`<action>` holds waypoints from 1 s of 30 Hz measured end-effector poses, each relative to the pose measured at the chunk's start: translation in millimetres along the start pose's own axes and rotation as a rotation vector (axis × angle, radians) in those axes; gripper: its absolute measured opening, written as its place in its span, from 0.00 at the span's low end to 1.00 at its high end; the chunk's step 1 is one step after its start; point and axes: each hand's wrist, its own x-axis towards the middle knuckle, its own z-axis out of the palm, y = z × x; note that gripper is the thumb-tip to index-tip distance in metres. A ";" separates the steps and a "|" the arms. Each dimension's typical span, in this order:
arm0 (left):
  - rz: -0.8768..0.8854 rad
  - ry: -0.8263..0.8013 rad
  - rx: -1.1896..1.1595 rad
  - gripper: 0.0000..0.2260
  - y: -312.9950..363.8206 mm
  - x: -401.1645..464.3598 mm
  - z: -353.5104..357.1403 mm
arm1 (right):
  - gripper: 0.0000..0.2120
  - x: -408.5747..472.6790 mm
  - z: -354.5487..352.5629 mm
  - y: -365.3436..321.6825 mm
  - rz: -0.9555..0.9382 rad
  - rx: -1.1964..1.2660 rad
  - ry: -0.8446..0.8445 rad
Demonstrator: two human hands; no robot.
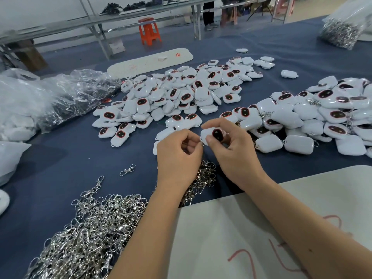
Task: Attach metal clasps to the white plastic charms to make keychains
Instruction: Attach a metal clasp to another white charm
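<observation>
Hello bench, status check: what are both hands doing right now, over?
Right hand pinching a white charm. Left hand curled at charm's edge, contents hidden. Clasp pile near left forearm. Nothing blocking.

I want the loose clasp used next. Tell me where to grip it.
Pinch the lone silver metal swivel clasp across its narrow middle swivel, from above. It lies flat on the blue cloth, apart from the clasp pile, looped ends free.
</observation>
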 end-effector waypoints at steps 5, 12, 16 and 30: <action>0.019 0.043 0.040 0.04 2.5 -1.8 -0.6 | 0.09 -0.7 -0.1 -0.8 0.002 0.014 -0.003; 0.225 0.033 0.094 0.06 5.4 -1.0 4.7 | 0.08 3.0 -2.9 6.0 0.110 0.106 0.166; 0.187 0.201 0.171 0.06 0.8 1.2 -3.1 | 0.11 10.2 -10.3 10.5 0.181 0.080 0.410; -0.201 0.230 0.362 0.05 -12.5 9.1 -28.0 | 0.33 3.5 -7.8 -0.3 0.011 -0.210 0.312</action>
